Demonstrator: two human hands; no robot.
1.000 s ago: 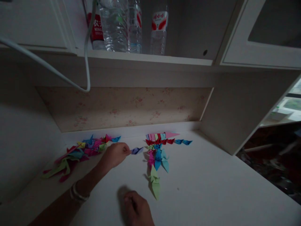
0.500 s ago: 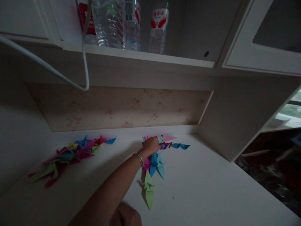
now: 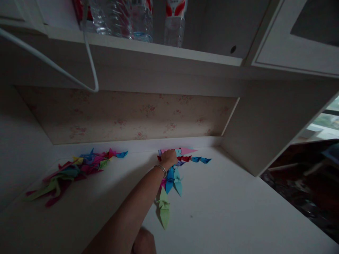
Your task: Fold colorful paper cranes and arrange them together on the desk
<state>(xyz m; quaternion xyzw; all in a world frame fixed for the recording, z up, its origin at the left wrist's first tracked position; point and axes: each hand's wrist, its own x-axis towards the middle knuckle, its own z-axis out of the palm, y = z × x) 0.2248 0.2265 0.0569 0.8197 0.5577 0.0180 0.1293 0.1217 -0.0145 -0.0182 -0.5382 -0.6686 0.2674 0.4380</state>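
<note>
The left hand (image 3: 168, 157) reaches to a row of folded paper on the white surface (image 3: 225, 208). A purple folded piece (image 3: 180, 163) shows just right of this grip, at the edge of the hand, slightly nearer the wearer than the red folded pieces (image 3: 186, 158). The fingertips are hidden, so I cannot tell whether they pinch the purple piece or have released it.

Further right of the grip, two blue folded pieces (image 3: 200, 159) carry on the row; beyond the grip and to its right lies a pink pointed piece (image 3: 189, 151). On the near side, close to the wrist, sit a deep blue crane (image 3: 170, 181) and a light blue crane (image 3: 178, 184), with a green crane (image 3: 164, 211) nearer still. Well left of the grip is a mixed paper pile (image 3: 88, 165).

The right hand (image 3: 145, 241) is partly behind the left forearm, its fingers out of sight; I cannot tell its grip.
</note>
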